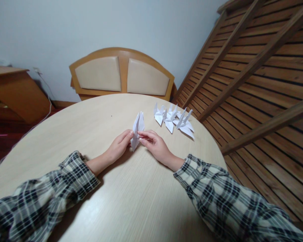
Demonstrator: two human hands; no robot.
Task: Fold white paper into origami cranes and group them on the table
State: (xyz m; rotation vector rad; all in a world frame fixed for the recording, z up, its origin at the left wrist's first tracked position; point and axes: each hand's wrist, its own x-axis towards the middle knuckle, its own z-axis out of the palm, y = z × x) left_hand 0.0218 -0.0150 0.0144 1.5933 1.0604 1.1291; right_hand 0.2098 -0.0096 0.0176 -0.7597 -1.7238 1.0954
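A folded white paper [138,122], long and pointed at both ends, is held upright over the middle of the table. My left hand [120,145] pinches its left edge between thumb and fingers. On the other side, my right hand [155,145] grips the lower right part with thumb and forefinger. The fingertips cover some of the folds. Just beyond my right hand, several finished white paper cranes [169,117] stand close together on the tabletop.
The round pale wooden table [131,201] fills the foreground. Behind it stands a wooden headboard [123,53] with cream panels against the wall. A slatted wooden frame [257,67] leans on the right. At the left are a wooden desk [17,84] and a white cable [49,101].
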